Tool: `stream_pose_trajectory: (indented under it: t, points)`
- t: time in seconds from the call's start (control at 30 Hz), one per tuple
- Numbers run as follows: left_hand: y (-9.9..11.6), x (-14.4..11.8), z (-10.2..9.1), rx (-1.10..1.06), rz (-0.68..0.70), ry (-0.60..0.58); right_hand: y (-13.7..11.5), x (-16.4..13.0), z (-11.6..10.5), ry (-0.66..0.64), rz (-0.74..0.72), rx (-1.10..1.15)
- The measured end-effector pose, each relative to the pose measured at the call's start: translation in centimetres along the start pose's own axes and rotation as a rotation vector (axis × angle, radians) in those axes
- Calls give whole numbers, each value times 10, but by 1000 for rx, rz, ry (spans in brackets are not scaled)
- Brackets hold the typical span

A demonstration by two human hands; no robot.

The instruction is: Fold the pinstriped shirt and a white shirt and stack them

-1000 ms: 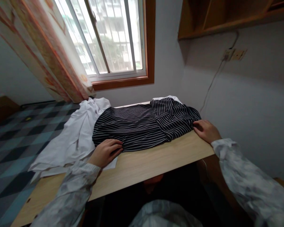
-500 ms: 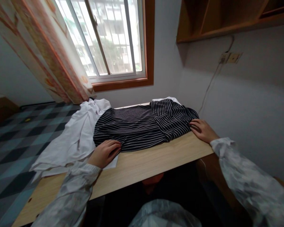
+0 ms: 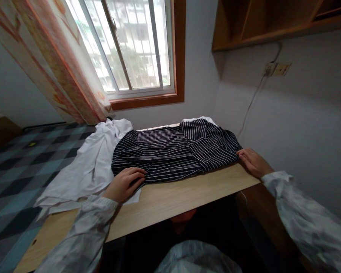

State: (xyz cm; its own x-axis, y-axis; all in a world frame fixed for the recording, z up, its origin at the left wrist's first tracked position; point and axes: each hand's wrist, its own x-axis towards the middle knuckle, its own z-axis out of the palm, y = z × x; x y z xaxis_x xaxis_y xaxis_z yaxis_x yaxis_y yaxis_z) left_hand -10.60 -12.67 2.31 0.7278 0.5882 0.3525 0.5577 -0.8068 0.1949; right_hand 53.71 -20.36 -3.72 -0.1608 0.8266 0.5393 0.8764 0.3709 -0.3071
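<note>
A black garment with white stripes (image 3: 159, 151) lies spread across a light wooden board (image 3: 170, 201), its right part folded over in wrinkles. My left hand (image 3: 126, 184) rests at its near left edge, fingers bent and closed on the cloth. At the near right corner my right hand (image 3: 252, 161) pinches the striped fabric between thumb and fingers, drawing that edge out flat. White cloth (image 3: 88, 159) lies bunched under and beside the left end, close to my left wrist. The undersides of both hands are hidden.
A bed with a checked cover (image 3: 14, 178) adjoins the board's left side. Behind stand a barred window (image 3: 136, 49) and a patterned curtain (image 3: 53, 57). A wooden shelf (image 3: 261, 38) hangs at upper right, above a socket (image 3: 277, 69) with a hanging cord.
My right hand has moved right and slightly toward me, pulling the striped garment's near right corner outward with it. My left hand has stayed almost in place.
</note>
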Motion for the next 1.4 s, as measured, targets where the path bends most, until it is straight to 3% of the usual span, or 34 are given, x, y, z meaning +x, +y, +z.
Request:
stream_pose_trajectory:
  t: [0.2, 0.33, 0.57, 0.77, 0.9, 1.03, 1.27, 1.4]
  points:
    - [-1, 7, -11, -72, 6, -107, -5, -22, -20, -149, -46, -164]
    - [6, 6, -17, -62, -30, -149, -13, -26, -26, -124, -95, -130]
    - [18, -7, -21, 41, 24, -148, -27, -18, -15, -256, -183, 12]
    - [6, -15, -21, -28, 5, -123, -20, -15, -9, -183, -186, 51]
    - [1, -21, -23, -121, -119, -106, -21, -18, -5, -126, -109, 91]
    - [-3, -23, -24, -95, -224, -100, -20, -18, -3, -150, -19, 75]
    - [-16, -20, -19, -81, -348, -72, -15, -9, -9, -231, -68, 76]
    - [-22, -10, -30, -118, -376, -131, -14, 7, -9, -221, 142, 190]
